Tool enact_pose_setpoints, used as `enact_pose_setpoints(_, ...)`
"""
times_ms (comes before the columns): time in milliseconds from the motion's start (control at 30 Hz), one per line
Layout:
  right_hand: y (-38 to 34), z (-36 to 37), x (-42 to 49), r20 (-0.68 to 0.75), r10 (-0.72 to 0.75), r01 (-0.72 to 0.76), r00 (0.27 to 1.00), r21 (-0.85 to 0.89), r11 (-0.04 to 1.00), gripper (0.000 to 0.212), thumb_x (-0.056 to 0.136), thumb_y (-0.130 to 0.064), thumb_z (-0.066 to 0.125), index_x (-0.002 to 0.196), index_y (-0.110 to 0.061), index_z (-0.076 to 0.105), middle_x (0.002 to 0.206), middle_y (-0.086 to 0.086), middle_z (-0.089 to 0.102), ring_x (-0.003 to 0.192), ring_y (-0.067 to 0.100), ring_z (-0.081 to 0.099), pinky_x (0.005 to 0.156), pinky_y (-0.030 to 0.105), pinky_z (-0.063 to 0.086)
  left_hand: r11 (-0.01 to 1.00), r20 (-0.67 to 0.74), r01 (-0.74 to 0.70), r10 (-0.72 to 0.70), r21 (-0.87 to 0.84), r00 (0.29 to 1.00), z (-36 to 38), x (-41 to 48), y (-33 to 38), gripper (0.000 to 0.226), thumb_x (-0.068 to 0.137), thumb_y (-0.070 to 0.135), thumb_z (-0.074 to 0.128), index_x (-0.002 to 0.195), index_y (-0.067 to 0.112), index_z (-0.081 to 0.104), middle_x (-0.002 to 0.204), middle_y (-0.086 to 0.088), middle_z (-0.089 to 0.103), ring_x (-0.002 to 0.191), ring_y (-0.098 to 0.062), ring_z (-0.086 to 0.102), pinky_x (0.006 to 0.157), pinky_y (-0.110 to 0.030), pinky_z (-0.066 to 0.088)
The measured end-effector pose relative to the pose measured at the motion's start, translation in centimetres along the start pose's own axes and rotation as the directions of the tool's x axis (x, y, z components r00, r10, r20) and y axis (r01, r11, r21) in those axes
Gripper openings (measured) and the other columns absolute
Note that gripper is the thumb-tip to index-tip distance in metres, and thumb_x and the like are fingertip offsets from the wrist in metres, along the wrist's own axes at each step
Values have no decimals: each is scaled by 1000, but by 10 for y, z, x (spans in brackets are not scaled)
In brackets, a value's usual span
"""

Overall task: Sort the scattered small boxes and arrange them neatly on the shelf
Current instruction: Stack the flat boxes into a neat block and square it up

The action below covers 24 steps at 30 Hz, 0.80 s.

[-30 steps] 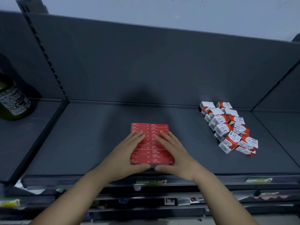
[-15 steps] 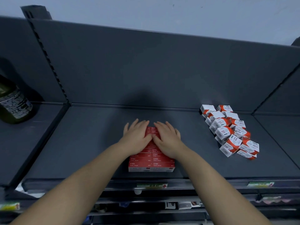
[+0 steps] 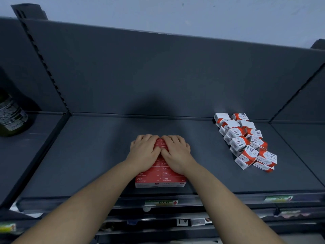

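Observation:
A tight block of red staple boxes (image 3: 161, 175) lies in two columns near the front of the dark grey shelf (image 3: 88, 155). My left hand (image 3: 143, 151) and my right hand (image 3: 176, 152) lie side by side on the block's far half, fingers curled over its far edge. A loose pile of white-and-red paper-clip boxes (image 3: 246, 141) sits at the shelf's right, apart from both hands.
A dark bottle (image 3: 12, 117) stands on the neighbouring shelf bay at the far left. The shelf's back panel (image 3: 158, 76) rises behind. Price labels (image 3: 161, 202) line the front rail, and lower shelves show below.
Both hands slid from the block's near end to its far end, then curled their fingers over the far edge. The camera view dipped slightly.

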State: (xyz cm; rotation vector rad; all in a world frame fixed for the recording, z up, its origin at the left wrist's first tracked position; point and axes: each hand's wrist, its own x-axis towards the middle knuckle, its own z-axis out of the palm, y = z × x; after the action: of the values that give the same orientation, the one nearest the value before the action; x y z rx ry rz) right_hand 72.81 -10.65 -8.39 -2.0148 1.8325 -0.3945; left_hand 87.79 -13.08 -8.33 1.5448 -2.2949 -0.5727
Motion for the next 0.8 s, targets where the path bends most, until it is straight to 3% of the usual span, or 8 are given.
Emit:
enact_pose_setpoints(167,3,-13,-10,-65,128,-70,990,558,827,42,106,-34,33,147,-28,39,152,-12,36,143,6,25,119,30,16,954,28,7,2,-299,1000,-6,0,-12,59,97,46,25,152,25,27,159,8,24,148,-7,12,122,-34,8)
enact_pose_setpoints(300,19,-4,-25,61,299,-193,952,880,434,59,94,-62,44,146,-34,43,149,-17,42,134,-1,41,116,29,27,503,33,134,-204,-854,978,-18,-17,-17,59,97,51,28,147,22,38,152,-3,38,139,-16,37,109,-18,32)
enact_pose_setpoints(400,24,1,-36,28,332,-171,943,895,412,32,97,-62,41,118,-44,56,115,-27,62,97,-21,56,84,3,42,166,86,131,-253,-977,964,-15,-31,-18,55,103,38,15,143,10,41,149,-6,44,131,-6,43,115,-24,27)
enact_pose_setpoints(500,18,-2,-40,57,325,-196,944,889,413,29,103,-50,31,101,-40,58,87,-27,66,77,-21,61,65,1,44,171,62,105,-242,-980,968,-13,-36,-12,34,91,44,33,92,19,56,91,16,68,87,7,64,92,-16,48)
enact_pose_setpoints(567,15,-2,-37,113,296,-219,949,909,355,45,103,-50,31,123,-25,63,106,-13,73,96,-2,68,82,15,51,207,49,98,-229,-973,972,-14,-37,-5,39,94,46,35,72,20,55,66,12,63,65,-2,62,68,-19,52)
enact_pose_setpoints(633,11,3,-37,140,286,-238,948,907,346,50,104,-46,30,148,-25,39,125,-10,62,111,7,62,91,25,49,220,20,71,-226,-973,974,-11,-38,0,53,107,37,33,62,15,52,58,2,53,54,-10,53,58,-24,49)
enact_pose_setpoints(733,10,5,-37,114,293,-220,949,906,361,47,106,-32,27,153,-29,26,115,-22,55,102,-2,57,79,18,46,184,65,117,-265,-976,962,-6,-39,-1,48,109,26,20,101,8,64,75,6,55,69,-8,56,63,-19,51)
enact_pose_setpoints(800,12,7,-36,111,290,-221,951,898,380,48,106,-30,26,153,-30,25,114,-23,55,101,-3,57,76,17,45,141,117,161,-278,-977,953,-3,-38,-3,50,106,25,13,147,9,35,106,13,59,89,-2,59,75,-18,48)
